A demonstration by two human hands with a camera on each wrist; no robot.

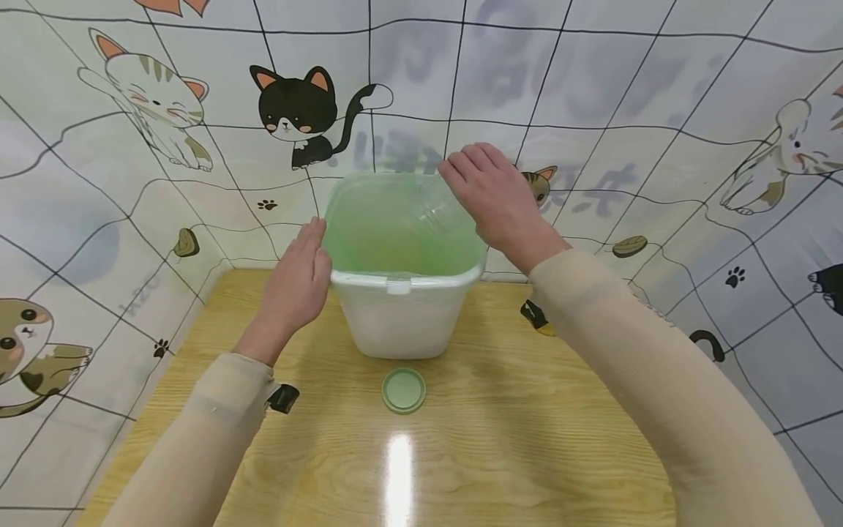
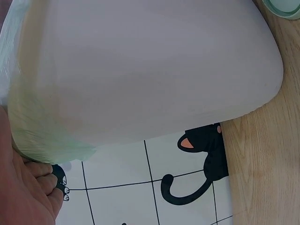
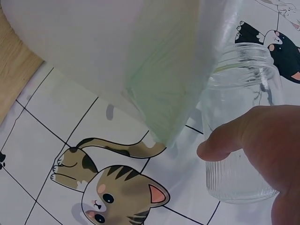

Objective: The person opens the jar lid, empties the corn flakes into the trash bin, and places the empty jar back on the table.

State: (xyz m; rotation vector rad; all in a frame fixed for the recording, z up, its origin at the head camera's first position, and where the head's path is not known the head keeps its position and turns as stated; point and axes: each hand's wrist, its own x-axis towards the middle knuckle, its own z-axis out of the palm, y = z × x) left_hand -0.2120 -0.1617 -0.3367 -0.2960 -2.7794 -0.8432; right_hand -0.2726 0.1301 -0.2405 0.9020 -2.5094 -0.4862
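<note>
A white bin (image 1: 402,315) with a pale green bag liner (image 1: 369,241) folded over its rim stands on the wooden table. My right hand (image 1: 494,197) grips a clear glass jar (image 3: 241,173) at the bin's right side. Tilted in the head view, the jar has its uncovered mouth over the bin's opening; its glass looks see-through, with no contents visible. Against the bin's left rim, my left hand (image 1: 296,278) rests with fairly straight fingers, touching the liner. A round green lid (image 1: 404,389) lies on the table in front of the bin.
The wooden table (image 1: 500,439) runs back to a cat-printed sheet (image 1: 421,73), which surrounds it at the back and sides. The bin stands close to the back sheet. Small dark tags (image 1: 283,398) are near the sleeve cuffs.
</note>
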